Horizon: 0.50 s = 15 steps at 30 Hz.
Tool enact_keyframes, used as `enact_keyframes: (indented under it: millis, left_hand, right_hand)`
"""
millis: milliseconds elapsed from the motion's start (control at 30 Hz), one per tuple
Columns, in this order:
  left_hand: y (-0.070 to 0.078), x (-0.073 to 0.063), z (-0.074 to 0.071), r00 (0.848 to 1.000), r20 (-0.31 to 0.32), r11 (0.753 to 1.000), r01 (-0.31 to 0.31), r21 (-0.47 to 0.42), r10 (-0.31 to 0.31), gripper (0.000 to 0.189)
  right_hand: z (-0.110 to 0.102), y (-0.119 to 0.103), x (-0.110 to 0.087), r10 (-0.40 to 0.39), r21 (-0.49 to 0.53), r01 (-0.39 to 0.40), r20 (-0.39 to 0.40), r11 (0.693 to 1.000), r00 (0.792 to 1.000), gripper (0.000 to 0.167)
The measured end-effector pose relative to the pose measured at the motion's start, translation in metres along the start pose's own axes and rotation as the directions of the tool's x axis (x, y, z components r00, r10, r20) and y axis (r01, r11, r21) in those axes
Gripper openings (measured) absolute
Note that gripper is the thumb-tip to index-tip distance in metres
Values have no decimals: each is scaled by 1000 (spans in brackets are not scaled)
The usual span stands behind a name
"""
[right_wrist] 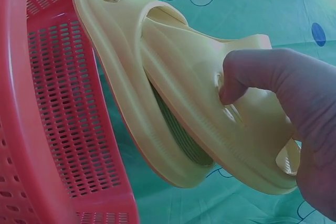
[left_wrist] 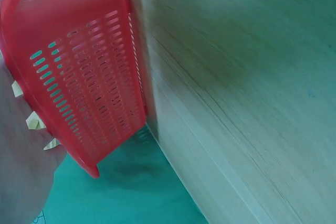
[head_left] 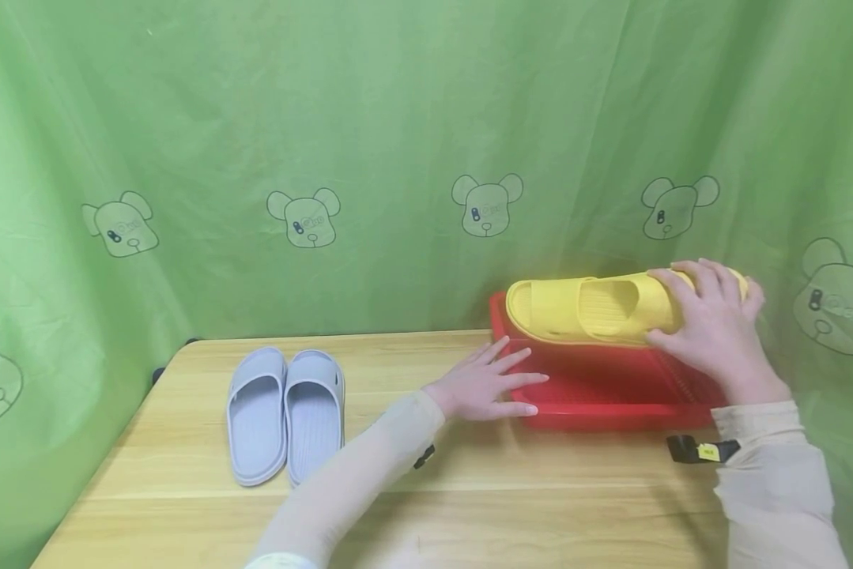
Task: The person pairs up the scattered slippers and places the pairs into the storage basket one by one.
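My right hand grips a pair of yellow slippers at its right end, above the back of a red plastic basket. In the right wrist view the two slippers overlap, and the thumb presses on the strap of the nearer one. The fingers on the far side are hidden there. At the basket's left side my left hand reaches over with its fingers spread and straight, fingertips right at the rim. The left wrist view shows the basket's slotted wall beside that hand.
A pair of grey slippers stands side by side on the left of the wooden table. Behind and on both sides hangs a green curtain printed with bear heads, close to the table's back edge and the basket.
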<state>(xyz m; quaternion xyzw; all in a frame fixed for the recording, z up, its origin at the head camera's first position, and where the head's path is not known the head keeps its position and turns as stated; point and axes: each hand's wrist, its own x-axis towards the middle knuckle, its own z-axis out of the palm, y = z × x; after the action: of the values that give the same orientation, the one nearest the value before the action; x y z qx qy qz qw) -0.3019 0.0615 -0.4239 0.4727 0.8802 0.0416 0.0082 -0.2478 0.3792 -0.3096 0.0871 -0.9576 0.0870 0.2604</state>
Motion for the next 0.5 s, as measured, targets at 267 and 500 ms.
enact_keyframes:
  millis: [267,500]
  left_hand:
    - [2,-1,-3,1000,-3,999,-13,31,13,60]
    - [2,-1,-3,1000,-10,999,-11,43,11,59]
  right_hand:
    - [4,3,6,-20,-35,22,49,999,999,82]
    - [9,7,12,-32,-59,37,84,998,996,84]
